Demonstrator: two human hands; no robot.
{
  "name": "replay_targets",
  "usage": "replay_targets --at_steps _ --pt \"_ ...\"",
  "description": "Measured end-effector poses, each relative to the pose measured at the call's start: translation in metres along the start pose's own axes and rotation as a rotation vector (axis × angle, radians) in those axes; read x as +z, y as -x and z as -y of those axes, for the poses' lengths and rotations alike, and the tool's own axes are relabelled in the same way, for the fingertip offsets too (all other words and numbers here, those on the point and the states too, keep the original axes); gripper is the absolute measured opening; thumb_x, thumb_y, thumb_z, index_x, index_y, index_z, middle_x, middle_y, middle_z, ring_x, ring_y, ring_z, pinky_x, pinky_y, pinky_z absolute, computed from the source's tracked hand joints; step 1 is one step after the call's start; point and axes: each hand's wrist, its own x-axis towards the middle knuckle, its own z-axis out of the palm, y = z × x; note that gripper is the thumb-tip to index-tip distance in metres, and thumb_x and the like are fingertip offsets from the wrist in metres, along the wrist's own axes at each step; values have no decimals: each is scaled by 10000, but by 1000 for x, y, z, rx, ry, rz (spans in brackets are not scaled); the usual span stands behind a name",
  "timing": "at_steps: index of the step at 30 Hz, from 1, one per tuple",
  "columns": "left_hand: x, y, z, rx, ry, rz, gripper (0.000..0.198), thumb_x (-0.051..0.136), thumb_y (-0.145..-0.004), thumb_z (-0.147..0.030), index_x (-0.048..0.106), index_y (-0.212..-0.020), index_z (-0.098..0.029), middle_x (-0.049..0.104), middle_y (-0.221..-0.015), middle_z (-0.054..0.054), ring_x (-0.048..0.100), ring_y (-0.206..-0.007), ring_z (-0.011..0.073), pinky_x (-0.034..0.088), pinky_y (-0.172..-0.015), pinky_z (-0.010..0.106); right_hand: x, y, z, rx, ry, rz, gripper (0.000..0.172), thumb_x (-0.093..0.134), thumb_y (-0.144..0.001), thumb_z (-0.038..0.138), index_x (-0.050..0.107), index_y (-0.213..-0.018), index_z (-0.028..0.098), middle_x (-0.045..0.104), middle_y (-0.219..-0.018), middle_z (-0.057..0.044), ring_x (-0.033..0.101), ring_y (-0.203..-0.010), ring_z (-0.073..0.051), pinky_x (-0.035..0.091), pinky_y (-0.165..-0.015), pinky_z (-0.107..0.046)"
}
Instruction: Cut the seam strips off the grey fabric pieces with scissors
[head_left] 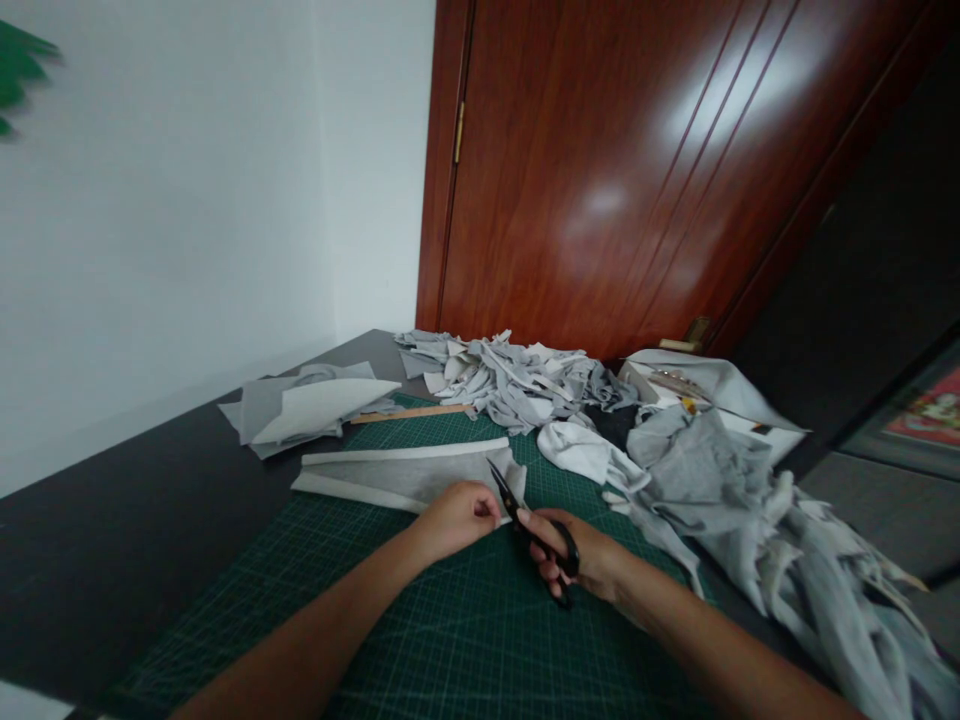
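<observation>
A long grey fabric strip (397,472) with pale folded edges lies across the green cutting mat (420,620). My left hand (457,517) pinches its near right end against the mat. My right hand (574,556) grips black scissors (525,520), fingers through the handles. The blades point up and left, their tips reaching the strip's right end just beside my left fingers.
A heap of grey fabric scraps (510,380) lies at the back of the mat, with a wooden ruler (409,413) beside it. Folded grey pieces (307,408) sit at the left. Larger grey and white cloth (750,510) spills down the right. A brown door (637,170) stands behind the dark table (90,550).
</observation>
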Motion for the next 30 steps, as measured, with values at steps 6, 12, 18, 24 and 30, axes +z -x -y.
replay_targets --at_steps 6,12,18,24,30 --pt "6 2 -6 -67 -18 186 119 567 -799 -245 655 -787 -167 605 -639 -25 568 -582 132 440 -563 224 -10 33 -14 25 26 6 586 653 -674 732 466 -809 193 447 -555 103 370 -371 -30 413 -333 -157" --pt "-18 -8 4 75 -627 -151 183 484 -871 -139 664 -852 -171 649 -921 55 587 -946 194 431 -887 295 -14 38 -18 17 51 14 565 640 -697 721 456 -799 196 462 -577 90 414 -398 -44 431 -348 -166" --pt "-10 -6 13 43 -852 -188 326 463 -912 -217 561 -1223 -193 554 -1307 109 445 -1256 268 292 -1090 482 -18 31 -17 32 63 33 563 634 -704 721 472 -818 194 493 -590 82 459 -399 -56 409 -342 -163" --pt "-9 -8 17 -99 -893 -138 644 409 -922 -547 400 -1428 -148 341 -1526 147 124 -1448 380 26 -1109 669 -21 30 -12 66 57 99 589 605 -713 746 490 -837 182 526 -591 64 509 -416 -69 414 -349 -156" --pt "-11 -9 15 -116 -894 -111 778 376 -893 -644 351 -1462 -113 291 -1545 154 52 -1460 371 -14 -1115 654 -18 17 -1 106 61 113 584 618 -715 736 493 -873 188 530 -605 64 523 -440 -77 486 -388 -190"
